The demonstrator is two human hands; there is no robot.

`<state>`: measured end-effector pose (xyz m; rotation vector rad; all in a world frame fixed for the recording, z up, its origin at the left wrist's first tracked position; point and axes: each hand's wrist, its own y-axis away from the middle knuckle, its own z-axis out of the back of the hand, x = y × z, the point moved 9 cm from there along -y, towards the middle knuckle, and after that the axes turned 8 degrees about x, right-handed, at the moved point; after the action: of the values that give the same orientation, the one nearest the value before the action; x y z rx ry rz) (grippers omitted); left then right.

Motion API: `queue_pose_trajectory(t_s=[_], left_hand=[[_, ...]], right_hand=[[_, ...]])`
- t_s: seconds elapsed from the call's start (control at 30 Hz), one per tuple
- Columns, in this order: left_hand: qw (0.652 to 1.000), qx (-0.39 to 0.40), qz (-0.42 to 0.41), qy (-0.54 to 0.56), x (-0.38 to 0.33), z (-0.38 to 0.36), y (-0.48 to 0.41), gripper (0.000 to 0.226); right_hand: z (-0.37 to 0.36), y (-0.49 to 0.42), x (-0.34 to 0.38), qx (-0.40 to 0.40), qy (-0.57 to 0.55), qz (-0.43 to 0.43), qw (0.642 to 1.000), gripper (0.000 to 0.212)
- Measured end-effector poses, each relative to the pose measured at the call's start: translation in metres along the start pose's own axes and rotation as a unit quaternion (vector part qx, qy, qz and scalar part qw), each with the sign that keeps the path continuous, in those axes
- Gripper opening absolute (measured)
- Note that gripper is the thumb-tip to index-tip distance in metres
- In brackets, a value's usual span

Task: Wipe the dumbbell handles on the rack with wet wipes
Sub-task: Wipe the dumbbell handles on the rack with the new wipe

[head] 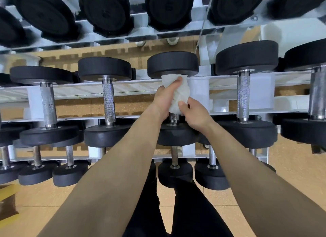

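Presently, we find the left hand (165, 100) curled closed round the wet wipe (177, 93), which wraps the dumbbell handle (174, 117) on the rack's (134, 86) middle tier, just toward 12 o'clock of centre. The right hand (195, 115) pinches the wipe's lower edge. A neighbouring handle (108, 99) at 9 o'clock and a further handle (243, 94) at 3 o'clock stand well apart, leaving open room either side.

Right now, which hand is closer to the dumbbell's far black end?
Left hand: it grips the wipe just below that end. Right hand pinches the wipe lower down.
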<state>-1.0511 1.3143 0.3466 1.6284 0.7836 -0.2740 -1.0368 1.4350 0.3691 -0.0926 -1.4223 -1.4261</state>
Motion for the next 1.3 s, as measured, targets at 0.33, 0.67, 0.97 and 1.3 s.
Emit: queue_pose_trajectory(t_s=[0.33,0.67,0.97,1.3], left_hand=[[0.998,-0.046,-0.037,-0.033,-0.012,-0.003,-0.009,0.046],[0.993,-0.013,-0.014,-0.12,0.01,-0.001,-0.001,0.008],[0.992,0.024,0.039,-0.12,0.012,0.003,0.0,0.057],[0.991,0.036,-0.012,-0.132,0.001,0.001,0.006,0.029]], right_hand=[[0.01,-0.004,0.012,0.054,0.112,0.029,0.992,0.032],[0.0,-0.005,0.003,0.163,0.272,0.049,0.947,0.039],[-0.004,-0.012,0.01,0.251,0.369,0.048,0.893,0.036],[-0.01,-0.013,0.001,0.237,0.328,0.045,0.913,0.024]])
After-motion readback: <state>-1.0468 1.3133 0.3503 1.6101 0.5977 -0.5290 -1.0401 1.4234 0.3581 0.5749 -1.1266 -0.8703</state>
